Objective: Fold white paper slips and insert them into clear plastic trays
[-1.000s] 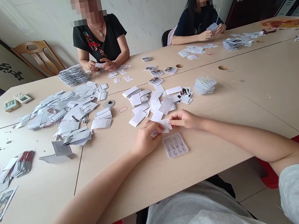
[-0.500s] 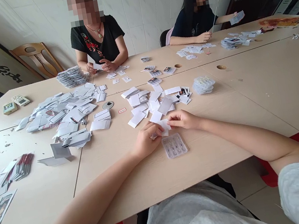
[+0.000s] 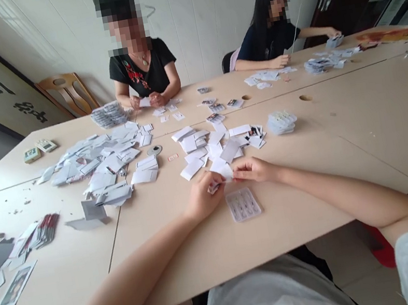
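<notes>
My left hand is closed on a small white paper card, partly hidden by the fingers; some dark print shows on it. My right hand pinches the card's right edge between thumb and fingers. Just below both hands, a clear plastic box lies flat on the table, with several fish hooks in its narrow compartments. Beyond my fingers spreads a loose heap of white cards, a few showing dark printed pictures.
Clear boxes are stacked right of the heap. A bigger pile of white cards covers the left, near a tape roll. Two co-workers sit across the table, one holding a white card. Printed cards lie far left.
The card between my hands has tilted, now seen nearly edge-on. The whole view has shifted slightly. Across the table, the right co-worker's hand has lowered its stack to the tabletop.
</notes>
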Tool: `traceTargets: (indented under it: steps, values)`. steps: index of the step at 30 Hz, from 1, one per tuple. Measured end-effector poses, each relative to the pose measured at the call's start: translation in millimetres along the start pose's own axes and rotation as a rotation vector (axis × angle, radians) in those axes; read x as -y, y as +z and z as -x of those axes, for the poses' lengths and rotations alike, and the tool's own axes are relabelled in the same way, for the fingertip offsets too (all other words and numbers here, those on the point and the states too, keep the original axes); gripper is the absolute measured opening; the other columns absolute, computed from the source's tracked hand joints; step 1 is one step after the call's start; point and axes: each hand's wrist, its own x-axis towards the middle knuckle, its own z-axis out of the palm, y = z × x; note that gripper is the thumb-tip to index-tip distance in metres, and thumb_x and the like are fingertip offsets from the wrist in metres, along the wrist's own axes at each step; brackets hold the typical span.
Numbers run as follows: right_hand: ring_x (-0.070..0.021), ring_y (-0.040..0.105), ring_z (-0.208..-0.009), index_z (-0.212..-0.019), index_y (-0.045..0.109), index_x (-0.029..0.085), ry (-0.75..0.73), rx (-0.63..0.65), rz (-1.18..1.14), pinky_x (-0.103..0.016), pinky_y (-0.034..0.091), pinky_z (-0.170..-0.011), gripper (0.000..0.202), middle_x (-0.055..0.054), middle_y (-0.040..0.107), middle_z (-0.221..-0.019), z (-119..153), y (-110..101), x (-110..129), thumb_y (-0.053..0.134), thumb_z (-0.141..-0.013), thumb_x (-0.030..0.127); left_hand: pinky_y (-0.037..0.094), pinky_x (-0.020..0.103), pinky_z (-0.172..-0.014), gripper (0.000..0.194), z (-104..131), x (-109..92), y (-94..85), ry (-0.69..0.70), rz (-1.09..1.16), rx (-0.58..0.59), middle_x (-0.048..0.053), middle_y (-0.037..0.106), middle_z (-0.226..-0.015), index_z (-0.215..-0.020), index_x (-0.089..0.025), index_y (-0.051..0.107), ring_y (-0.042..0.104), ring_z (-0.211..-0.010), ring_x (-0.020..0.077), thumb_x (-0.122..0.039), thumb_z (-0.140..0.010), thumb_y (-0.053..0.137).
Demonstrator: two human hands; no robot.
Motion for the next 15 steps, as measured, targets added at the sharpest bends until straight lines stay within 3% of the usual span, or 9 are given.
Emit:
traceTargets:
  steps: [8,15]
  values:
    - [-0.0159,0.057,-0.068,-0.080,0.068,0.013,0.052,-0.006,0.000,-0.028,0.044,-0.064,0.032,-0.004,0.064,-0.072,3.3,-0.5,-0.1,0.062,-0.077,0.045,0.044,0.022,-0.058,0.004,2.0,3.1,5.0,-0.013,0.037,0.026,0.001,0.059,-0.077,-0.081,-0.018,0.053,0.050,-0.063,0.0090,-0.019,-0.080,0.057]
    - [-0.0149,0.056,-0.066,-0.077,0.068,0.014,0.089,-0.054,-0.045,-0.026,0.042,-0.061,0.028,-0.004,0.063,-0.068,2.2,2.2,-0.1,0.063,-0.076,0.041,0.043,0.021,-0.057,0.015,2.6,1.0,3.8,-0.078,-0.001,0.013,0.001,0.060,-0.080,-0.090,-0.019,0.051,0.050,-0.063,0.0085,-0.019,-0.077,0.060]
